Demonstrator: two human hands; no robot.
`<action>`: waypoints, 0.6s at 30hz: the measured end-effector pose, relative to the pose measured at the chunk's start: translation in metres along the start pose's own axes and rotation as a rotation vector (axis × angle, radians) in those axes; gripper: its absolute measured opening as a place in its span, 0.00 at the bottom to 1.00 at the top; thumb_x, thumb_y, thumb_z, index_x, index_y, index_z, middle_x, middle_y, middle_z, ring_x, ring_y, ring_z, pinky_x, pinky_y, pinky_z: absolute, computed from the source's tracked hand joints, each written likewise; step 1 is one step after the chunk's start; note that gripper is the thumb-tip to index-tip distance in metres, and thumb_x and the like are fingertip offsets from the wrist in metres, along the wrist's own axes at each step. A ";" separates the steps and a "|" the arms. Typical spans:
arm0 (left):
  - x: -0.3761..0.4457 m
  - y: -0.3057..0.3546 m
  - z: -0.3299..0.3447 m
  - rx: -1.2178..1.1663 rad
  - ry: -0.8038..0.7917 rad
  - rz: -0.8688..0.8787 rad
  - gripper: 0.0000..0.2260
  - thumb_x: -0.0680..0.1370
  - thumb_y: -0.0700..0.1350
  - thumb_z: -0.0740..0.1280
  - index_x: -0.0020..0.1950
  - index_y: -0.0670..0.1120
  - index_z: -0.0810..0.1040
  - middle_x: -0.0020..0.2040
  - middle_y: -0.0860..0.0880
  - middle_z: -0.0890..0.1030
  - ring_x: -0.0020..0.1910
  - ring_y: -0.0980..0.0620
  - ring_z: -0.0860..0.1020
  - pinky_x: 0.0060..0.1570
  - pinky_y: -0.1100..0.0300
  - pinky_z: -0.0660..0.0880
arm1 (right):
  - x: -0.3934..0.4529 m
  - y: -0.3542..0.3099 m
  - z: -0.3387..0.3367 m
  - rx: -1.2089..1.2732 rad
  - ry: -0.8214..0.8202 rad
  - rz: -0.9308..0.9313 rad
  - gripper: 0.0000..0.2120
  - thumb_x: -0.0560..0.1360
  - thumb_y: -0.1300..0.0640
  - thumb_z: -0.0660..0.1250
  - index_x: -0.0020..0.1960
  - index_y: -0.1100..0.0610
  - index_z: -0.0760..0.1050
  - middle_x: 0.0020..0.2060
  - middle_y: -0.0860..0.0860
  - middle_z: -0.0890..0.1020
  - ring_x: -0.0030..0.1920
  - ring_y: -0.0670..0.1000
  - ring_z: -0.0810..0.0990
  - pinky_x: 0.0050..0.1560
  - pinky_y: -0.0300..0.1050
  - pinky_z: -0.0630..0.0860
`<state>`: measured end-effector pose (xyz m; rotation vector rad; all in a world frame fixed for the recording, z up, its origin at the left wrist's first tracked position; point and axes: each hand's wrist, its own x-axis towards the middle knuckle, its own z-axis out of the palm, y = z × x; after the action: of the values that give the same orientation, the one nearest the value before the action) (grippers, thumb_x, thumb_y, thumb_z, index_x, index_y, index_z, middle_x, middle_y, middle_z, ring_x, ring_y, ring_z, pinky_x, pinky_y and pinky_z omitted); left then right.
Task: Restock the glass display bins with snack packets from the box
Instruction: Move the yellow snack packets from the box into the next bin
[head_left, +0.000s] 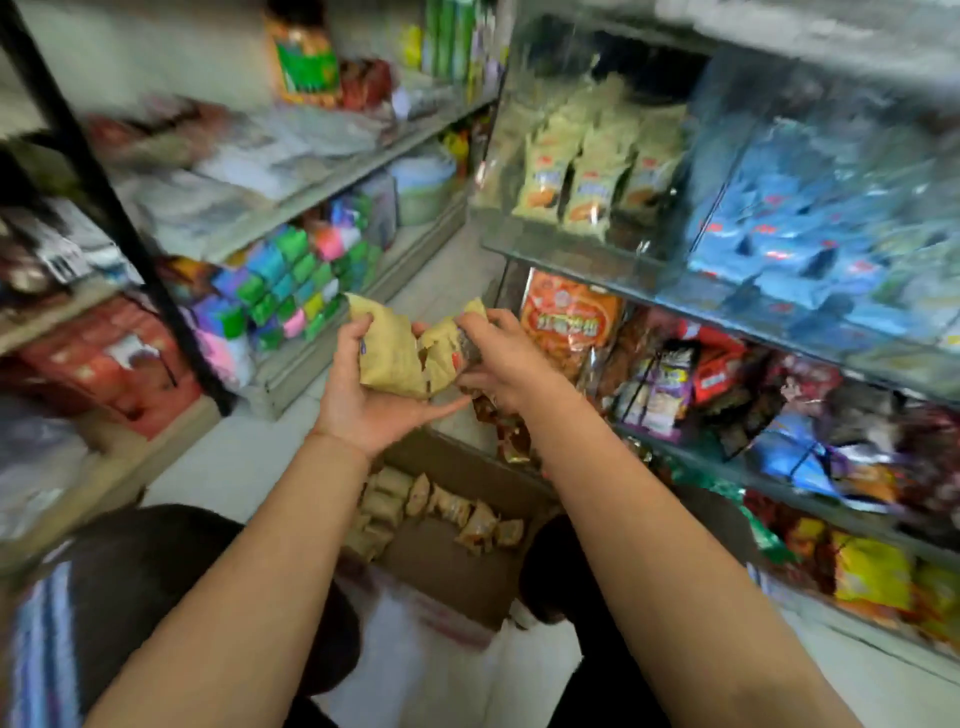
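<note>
Both hands up over box (447, 566), gripping a bunch of tan snack packets (400, 353) btwn them. Left hand (363, 395) cups from below, right hand (498, 358) pinches top edge. More packets in box under the grip. Glass bins (597, 150) up-right of grip, w/ tan and blue packs.

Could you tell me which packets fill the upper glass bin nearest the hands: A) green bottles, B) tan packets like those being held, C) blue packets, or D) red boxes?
B: the tan packets in the glass bin match the bunch held by the left hand and right hand.
</note>
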<state>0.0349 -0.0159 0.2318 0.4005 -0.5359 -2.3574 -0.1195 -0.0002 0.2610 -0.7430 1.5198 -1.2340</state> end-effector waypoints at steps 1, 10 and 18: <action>-0.005 0.008 0.022 -0.019 -0.036 0.029 0.21 0.69 0.61 0.66 0.52 0.46 0.76 0.66 0.41 0.75 0.67 0.35 0.72 0.61 0.28 0.65 | -0.010 -0.020 -0.001 -0.032 0.008 -0.031 0.23 0.75 0.50 0.68 0.65 0.57 0.66 0.54 0.54 0.78 0.49 0.53 0.81 0.31 0.43 0.79; -0.019 0.065 0.162 0.276 -0.154 0.057 0.23 0.70 0.64 0.64 0.52 0.45 0.79 0.63 0.42 0.78 0.63 0.39 0.76 0.58 0.40 0.73 | -0.071 -0.149 -0.043 -0.488 0.106 -0.385 0.34 0.64 0.32 0.73 0.59 0.55 0.72 0.53 0.48 0.77 0.54 0.52 0.79 0.48 0.46 0.76; 0.007 0.062 0.185 0.194 -0.215 0.160 0.21 0.71 0.64 0.65 0.54 0.50 0.78 0.67 0.39 0.75 0.65 0.35 0.74 0.65 0.37 0.67 | -0.070 -0.168 -0.067 0.094 0.021 -0.280 0.22 0.75 0.53 0.71 0.63 0.66 0.71 0.49 0.60 0.82 0.38 0.54 0.84 0.31 0.44 0.80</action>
<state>-0.0138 -0.0137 0.4208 0.1827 -0.8691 -2.2138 -0.1813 0.0362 0.4414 -0.9047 1.3960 -1.5142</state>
